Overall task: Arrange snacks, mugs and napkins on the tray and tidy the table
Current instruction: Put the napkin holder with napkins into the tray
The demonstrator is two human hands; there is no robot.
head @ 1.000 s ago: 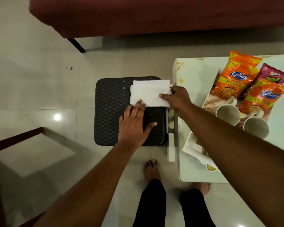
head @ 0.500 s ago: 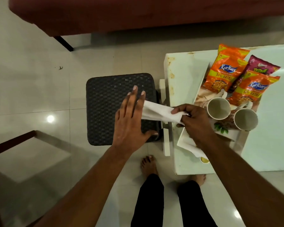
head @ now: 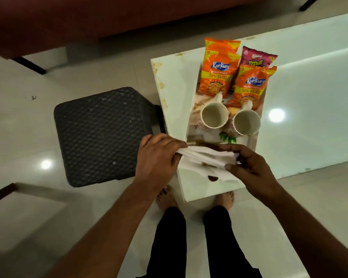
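napkins [head: 207, 157]: long axis left-right, over near end of tray [head: 253, 141] | we grip: left hand [head: 159, 159] fingers one end, right hand [head: 249, 167] other | mugs [head: 214, 115] just beyond

I saw white napkins [head: 207, 157]; two orange snack packs [head: 217, 75], one magenta pack [head: 255, 58]; cream mugs [head: 214, 115]; floral-printed tray [head: 225, 135]; pale green-white table [head: 309, 97]; black woven-pattern stool [head: 102, 135]; maroon sofa [head: 109, 17].
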